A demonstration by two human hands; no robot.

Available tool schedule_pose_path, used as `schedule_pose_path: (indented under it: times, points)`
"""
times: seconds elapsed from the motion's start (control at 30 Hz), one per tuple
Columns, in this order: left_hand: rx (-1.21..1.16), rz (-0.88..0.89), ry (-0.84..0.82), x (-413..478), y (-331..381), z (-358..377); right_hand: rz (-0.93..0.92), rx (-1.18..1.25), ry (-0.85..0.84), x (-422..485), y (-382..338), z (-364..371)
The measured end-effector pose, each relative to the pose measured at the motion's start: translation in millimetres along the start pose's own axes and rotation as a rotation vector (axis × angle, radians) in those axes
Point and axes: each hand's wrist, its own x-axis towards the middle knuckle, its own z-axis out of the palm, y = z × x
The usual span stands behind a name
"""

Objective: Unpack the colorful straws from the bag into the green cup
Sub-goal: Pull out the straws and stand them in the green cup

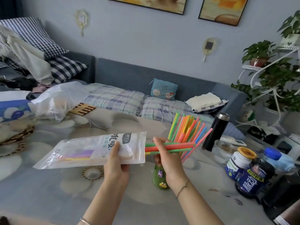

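My left hand [117, 157] grips the white plastic straw bag [84, 151], held lying flat above the table with its open mouth to the right. A few straws, purple and yellow, still lie inside it. My right hand [164, 153] pinches a small bundle of green and red straws [177, 146] that sticks halfway out of the bag's mouth. The green cup [159, 177], with small stickers on its side, stands on the table right under my right hand, partly hidden by it. Several colorful straws [186, 127] fan up out of the cup.
A black thermos [215, 132], a glass bowl [223, 150], jars and bottles [250, 171] crowd the table's right side. A clear plastic bag [60, 101] and wooden coasters [82, 109] lie at the far left. A sofa runs behind the table; plants stand at the right.
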Motion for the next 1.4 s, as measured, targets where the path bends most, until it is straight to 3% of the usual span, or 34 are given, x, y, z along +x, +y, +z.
schedule_pose_path:
  times: [0.2,0.4,0.67,0.8,1.0,1.23,1.4]
  points:
    - [-0.061,0.001,0.016,8,7,-2,-0.201,0.226,0.242,11,-22,-20]
    - [-0.067,-0.062,-0.026,2,-9,3,-0.191,-0.073,-0.002,5,-10,-2]
    - [-0.134,-0.081,-0.003,11,-3,-2,-0.264,-0.053,0.131,30,-51,-45]
    - [-0.136,-0.083,0.034,9,2,-4,-0.311,-0.231,0.169,48,-83,-77]
    - [-0.083,-0.105,0.034,7,-5,-3,-0.327,-0.455,0.117,63,-90,-94]
    - [-0.03,-0.081,0.037,8,-15,-5,-0.32,-0.407,0.189,70,-94,-104]
    - [-0.073,-0.046,0.098,11,-9,-5,-0.384,-0.519,0.134,67,-88,-100]
